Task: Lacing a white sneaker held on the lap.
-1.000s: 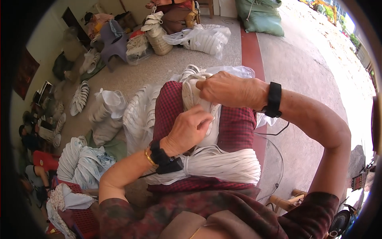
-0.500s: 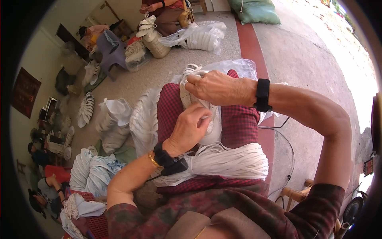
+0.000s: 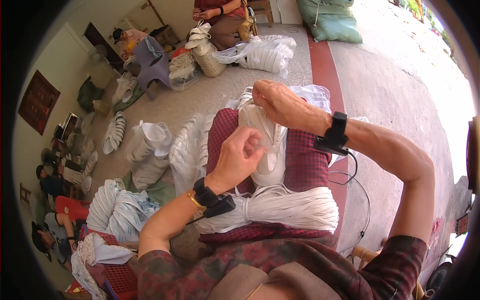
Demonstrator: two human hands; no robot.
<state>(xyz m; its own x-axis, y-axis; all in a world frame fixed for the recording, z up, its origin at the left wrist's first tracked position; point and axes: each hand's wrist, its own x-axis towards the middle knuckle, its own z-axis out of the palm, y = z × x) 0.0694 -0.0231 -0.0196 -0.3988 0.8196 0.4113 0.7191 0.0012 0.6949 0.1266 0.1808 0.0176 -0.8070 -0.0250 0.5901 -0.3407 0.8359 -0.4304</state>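
Observation:
A white shoe (image 3: 271, 172) lies on my lap between my knees, toe toward me, with white laces along its top. My left hand (image 3: 239, 156) is beside the shoe's left edge, thumb and fingers curled in a pinch. A blurred pale bit shows at its fingertips, too small to name. Over the far, ankle end of the shoe is my right hand (image 3: 282, 104), its fingers bent together; what they hold, if anything, is hidden. Nearer me, a thick tied bundle of white shoelaces (image 3: 295, 210) lies across my checkered thighs.
Clear bags of stacked white shoes (image 3: 187, 150) stand left of my knees, and more shoes (image 3: 117, 205) are heaped nearer. A red basket (image 3: 120, 272) holds cloth at lower left. Cables (image 3: 367, 200) run on the right. Several people sit farther off, one person (image 3: 220, 20) ahead.
My right hand has lifted and moved away from my left hand, uncovering more of the shoe. My left hand stays close to the shoe's side. The whole view has shifted slightly.

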